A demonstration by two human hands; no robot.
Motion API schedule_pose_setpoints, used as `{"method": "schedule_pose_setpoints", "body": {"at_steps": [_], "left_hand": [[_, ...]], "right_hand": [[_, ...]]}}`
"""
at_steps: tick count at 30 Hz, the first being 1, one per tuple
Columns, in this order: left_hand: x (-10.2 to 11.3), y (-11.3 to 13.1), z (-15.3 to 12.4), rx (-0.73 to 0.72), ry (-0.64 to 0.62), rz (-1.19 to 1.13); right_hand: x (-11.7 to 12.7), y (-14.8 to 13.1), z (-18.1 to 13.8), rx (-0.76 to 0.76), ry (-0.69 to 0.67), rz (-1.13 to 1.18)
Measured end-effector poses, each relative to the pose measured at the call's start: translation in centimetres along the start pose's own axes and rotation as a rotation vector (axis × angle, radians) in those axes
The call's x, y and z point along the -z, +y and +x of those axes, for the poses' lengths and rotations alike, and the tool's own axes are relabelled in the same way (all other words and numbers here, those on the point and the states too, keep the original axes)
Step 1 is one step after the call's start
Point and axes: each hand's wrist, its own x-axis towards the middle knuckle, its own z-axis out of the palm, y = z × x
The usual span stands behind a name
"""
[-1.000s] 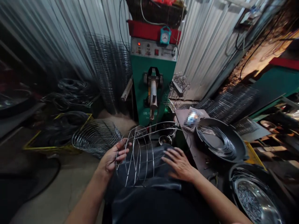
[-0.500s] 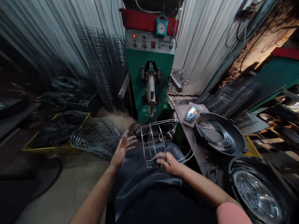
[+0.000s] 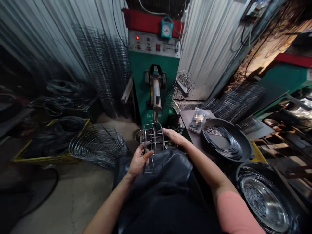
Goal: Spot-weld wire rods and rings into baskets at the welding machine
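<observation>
A wire rack of bright metal rods is held upright over my lap, below the metal arm of a green machine. My left hand is closed on its lower left side, thumb across the wires. On the right side of the rack, my right hand lies with its fingers stretched forward, the fingertips against or very close to the outer wire. Some of the right fingers are hidden. A dark apron covers my lap beneath the rack.
Nested wire frames stand at left beside a yellow crate of dark wire coils. At right, a black pan holds wire hoops; a steel bowl holds small metal pieces. The machine's control panel faces me.
My left hand has moved right and closed on the rack. My right hand has left the lower wires and reached forward along the right side. The rack has turned, its large loop no longer extending right.
</observation>
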Motion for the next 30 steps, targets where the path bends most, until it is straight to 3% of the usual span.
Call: {"method": "schedule_pose_setpoints", "body": {"at_steps": [3,6,9,16,22,30], "left_hand": [[0.4,0.8,1.1,0.027,0.049,-0.130],[0.6,1.5,2.1,0.032,0.089,-0.180],[0.7,1.8,3.2,0.046,0.118,-0.209],[0.2,1.2,6.3,0.069,0.170,-0.229],[-0.1,1.0,9.2,0.078,0.190,-0.272],[-0.1,0.4,11.6,0.111,0.218,-0.297]], "right_hand": [[2.9,1.2,-0.7,-0.001,-0.048,-0.146],[3.9,2.6,-1.2,-0.018,-0.048,-0.225],[3.2,4.1,-0.6,-0.009,0.005,-0.215],[1.5,6.1,2.8,0.062,0.310,-0.183],[1.8,7.0,5.0,0.134,0.352,-0.332],[2.5,8.9,7.1,0.123,0.374,-0.331]]}}
